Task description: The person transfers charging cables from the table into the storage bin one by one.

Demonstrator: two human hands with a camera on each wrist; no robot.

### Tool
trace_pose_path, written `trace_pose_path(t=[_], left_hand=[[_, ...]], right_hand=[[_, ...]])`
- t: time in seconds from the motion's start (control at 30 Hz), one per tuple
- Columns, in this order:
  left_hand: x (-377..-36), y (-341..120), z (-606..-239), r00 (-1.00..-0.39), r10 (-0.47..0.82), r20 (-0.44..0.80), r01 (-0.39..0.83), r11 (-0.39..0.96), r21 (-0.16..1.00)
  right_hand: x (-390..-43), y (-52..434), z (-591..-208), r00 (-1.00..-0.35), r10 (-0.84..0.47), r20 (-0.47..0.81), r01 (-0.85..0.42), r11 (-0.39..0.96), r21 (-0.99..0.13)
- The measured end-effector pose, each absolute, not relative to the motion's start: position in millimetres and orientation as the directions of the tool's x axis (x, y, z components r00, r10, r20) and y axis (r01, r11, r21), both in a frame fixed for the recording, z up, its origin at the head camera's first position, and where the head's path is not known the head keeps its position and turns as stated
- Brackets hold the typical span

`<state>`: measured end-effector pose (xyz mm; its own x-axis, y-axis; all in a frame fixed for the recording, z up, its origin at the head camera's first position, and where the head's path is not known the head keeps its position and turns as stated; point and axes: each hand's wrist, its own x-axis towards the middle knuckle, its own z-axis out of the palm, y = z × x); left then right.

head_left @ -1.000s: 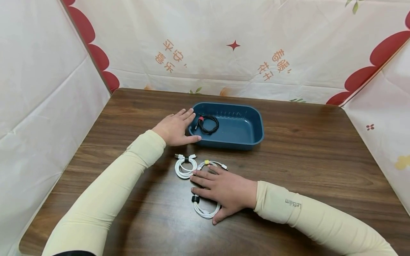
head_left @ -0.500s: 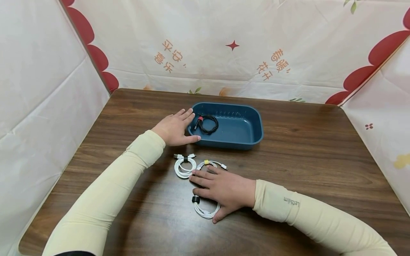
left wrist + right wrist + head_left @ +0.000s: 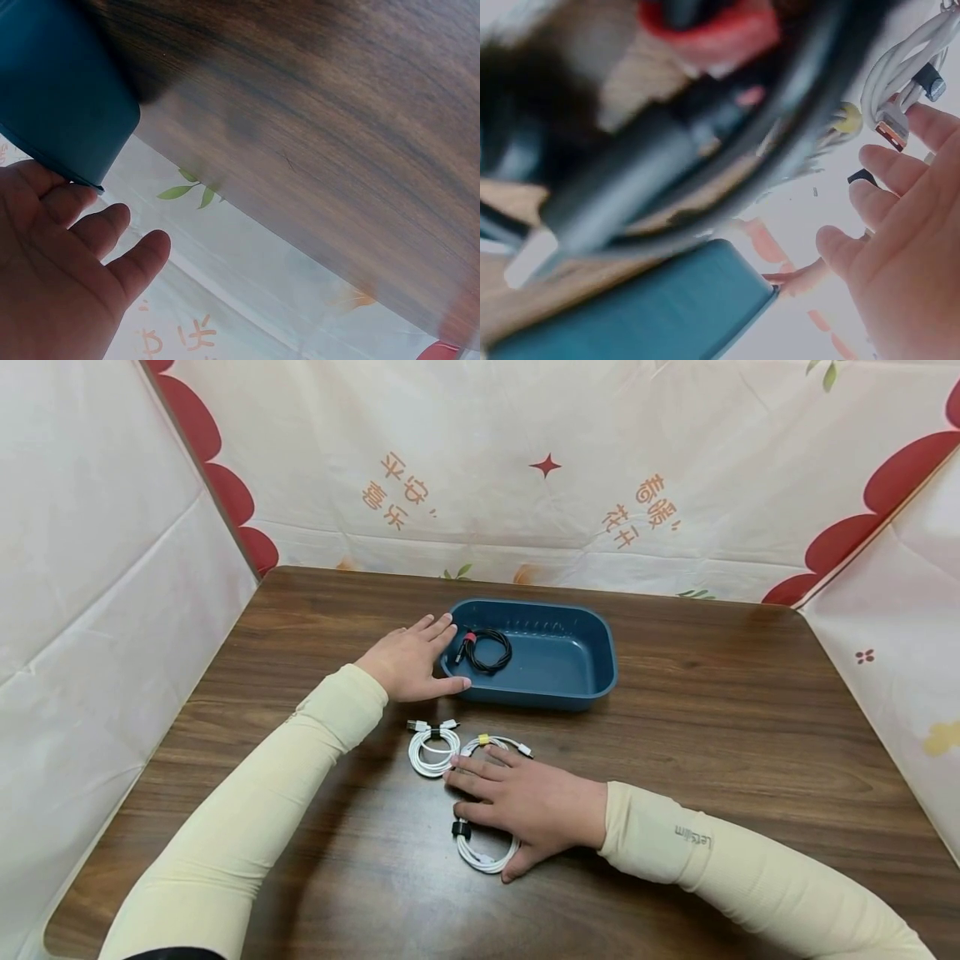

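My left hand (image 3: 411, 662) rests at the left rim of the blue plastic box (image 3: 532, 696), fingers extended and thumb along its near edge. Inside that box lies a coiled black cable (image 3: 490, 670) with a red tie. My right hand (image 3: 532, 806) is spread palm down over two coiled white cables, partly covering both. One is the yellow-tied cable (image 3: 483, 740); the other is the lower cable (image 3: 480, 865) with a black tie. Beside the fingertips lies a third white cable (image 3: 425, 771). In the right wrist view, a blurred black cable (image 3: 615, 191) with a red tie fills the foreground.
A brown wooden table (image 3: 712, 718) carries everything. Its back edge meets a pale printed curtain (image 3: 480, 468), and more fabric hangs at both sides. The box stands toward the back middle of the table.
My right hand has shifted slightly to the right, and the lower white cable has slid a little with it. The left hand and the box stay as they were.
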<state>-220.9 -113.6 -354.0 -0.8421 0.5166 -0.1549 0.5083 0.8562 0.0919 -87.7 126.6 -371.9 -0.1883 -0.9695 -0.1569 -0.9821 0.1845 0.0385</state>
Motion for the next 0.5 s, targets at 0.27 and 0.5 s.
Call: trace_pose_path(t=[0.27,0.5], left_hand=[[-220.0,-113.9,-353.5,-0.836,0.524,-0.160,0.517,0.851,0.087],[-220.1,-113.8,-352.5,-0.837,0.522,-0.161,0.516,0.853,0.083]], right_hand=[[-87.9,128.6,-360.0,-0.220,-0.963,-0.153,-0.975,0.215,0.050],[-91.0,131.5,-351.4,-0.246,-0.954,-0.168,-0.969,0.239,0.060]])
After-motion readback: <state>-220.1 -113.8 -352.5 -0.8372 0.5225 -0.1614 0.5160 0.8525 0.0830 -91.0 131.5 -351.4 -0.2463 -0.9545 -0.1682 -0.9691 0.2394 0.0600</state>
